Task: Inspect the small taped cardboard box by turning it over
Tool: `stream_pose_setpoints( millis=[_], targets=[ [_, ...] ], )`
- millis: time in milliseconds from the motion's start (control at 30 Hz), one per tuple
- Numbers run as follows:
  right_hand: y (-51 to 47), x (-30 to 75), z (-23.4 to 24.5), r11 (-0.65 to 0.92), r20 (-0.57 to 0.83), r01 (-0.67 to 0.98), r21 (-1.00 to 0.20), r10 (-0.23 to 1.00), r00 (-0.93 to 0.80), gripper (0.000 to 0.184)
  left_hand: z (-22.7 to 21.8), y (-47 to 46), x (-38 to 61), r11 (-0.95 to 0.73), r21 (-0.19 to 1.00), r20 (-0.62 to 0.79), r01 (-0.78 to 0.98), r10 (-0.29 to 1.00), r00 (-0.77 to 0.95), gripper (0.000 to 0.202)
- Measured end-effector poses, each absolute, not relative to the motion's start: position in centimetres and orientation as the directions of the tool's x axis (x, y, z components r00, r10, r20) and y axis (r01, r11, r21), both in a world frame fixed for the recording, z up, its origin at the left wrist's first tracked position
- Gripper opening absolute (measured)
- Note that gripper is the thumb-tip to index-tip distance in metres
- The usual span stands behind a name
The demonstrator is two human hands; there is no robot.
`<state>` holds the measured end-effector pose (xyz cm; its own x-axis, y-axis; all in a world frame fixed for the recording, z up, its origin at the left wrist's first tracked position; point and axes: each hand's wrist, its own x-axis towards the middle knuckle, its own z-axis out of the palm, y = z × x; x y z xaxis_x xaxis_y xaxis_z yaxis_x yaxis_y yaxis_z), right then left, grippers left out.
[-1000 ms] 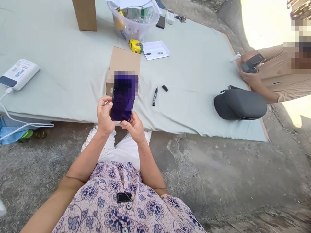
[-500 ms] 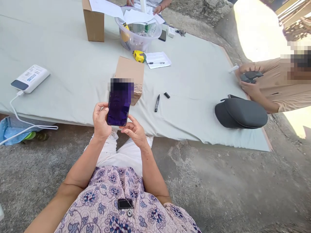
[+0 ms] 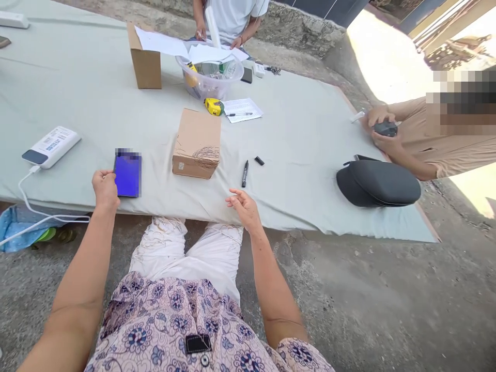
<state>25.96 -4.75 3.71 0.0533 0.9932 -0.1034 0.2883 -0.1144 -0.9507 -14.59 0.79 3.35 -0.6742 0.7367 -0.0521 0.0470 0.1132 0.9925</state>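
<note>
My left hand (image 3: 105,190) grips a smartphone (image 3: 128,175) by its left edge, low over the near side of the table, its screen lit blue. To the right, my right hand (image 3: 244,207) hovers at the table's front edge with fingers apart and nothing in it. Just beyond that hand lies an uncapped black marker (image 3: 245,174), with its cap (image 3: 259,160) beside it. Between my two hands, a bit farther back, sits a closed cardboard box (image 3: 197,143) with dark scribbled lines on one corner.
A power bank (image 3: 52,147) with a white cable lies at left. Behind the box are a tape measure (image 3: 214,106), a paper with a pen (image 3: 244,111), a plastic basin (image 3: 209,85) and another carton (image 3: 145,64). A black case (image 3: 380,182) is at right. Two people sit around the table.
My left hand has carried the phone left and down toward the table. My right hand has let go of it and moved right, toward the marker.
</note>
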Motion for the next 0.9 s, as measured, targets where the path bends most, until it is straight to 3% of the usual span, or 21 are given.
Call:
stream_pose_setpoints(
  millis=[100, 167, 267, 367, 467, 567, 733, 900],
  targets=[
    [-3.7, 25.7, 3.6, -0.088, -0.078, 0.284, -0.955, 0.996, 0.048, 0.047, 4.2, 0.4, -14.7, 0.263, 0.962, -0.132, 0.079, 0.696, -0.706, 0.013],
    [-2.7, 25.3, 3.4, -0.074, -0.064, 0.275, -0.959, 0.997, 0.047, 0.046, 4.9, -0.2, -14.2, 0.288, 0.948, -0.112, 0.137, 0.704, -0.702, 0.01],
    [-0.8, 24.2, 3.1, -0.036, -0.024, 0.282, -0.959, 0.999, 0.046, 0.046, 6.2, -1.0, -12.7, 0.246, 0.878, 0.087, 0.41, 0.762, -0.642, 0.037],
    [1.0, 22.6, 2.7, 0.016, 0.03, 0.319, -0.948, 0.999, 0.037, 0.051, 7.5, -0.8, -10.2, 0.055, 0.757, 0.297, 0.651, 0.858, -0.419, 0.064],
    [2.2, 21.0, 2.0, 0.064, 0.085, 0.372, -0.926, 0.996, 0.041, 0.06, 8.0, 0.8, -6.8, -0.182, 0.723, 0.369, 0.667, 0.918, -0.149, 0.078],
    [2.7, 19.6, 1.1, 0.121, 0.161, 0.447, -0.886, 0.986, 0.051, 0.069, 7.4, 2.9, -3.2, -0.303, 0.728, 0.365, 0.615, 0.931, 0.026, 0.09],
    [1.7, 19.1, 0.9, 0.241, 0.286, 0.451, -0.86, 0.958, 0.033, 0.072, 6.5, 3.5, 0.3, -0.296, 0.792, 0.314, 0.535, 0.947, 0.058, 0.097],
    [-1.5, 20.4, 5.1, 0.337, 0.456, 0.503, -0.796, 0.88, 0.131, 0.063, 9.8, 0.0, 0.4, -0.394, 0.7, 0.452, 0.595, 0.89, 0.057, 0.085]
  ],
)
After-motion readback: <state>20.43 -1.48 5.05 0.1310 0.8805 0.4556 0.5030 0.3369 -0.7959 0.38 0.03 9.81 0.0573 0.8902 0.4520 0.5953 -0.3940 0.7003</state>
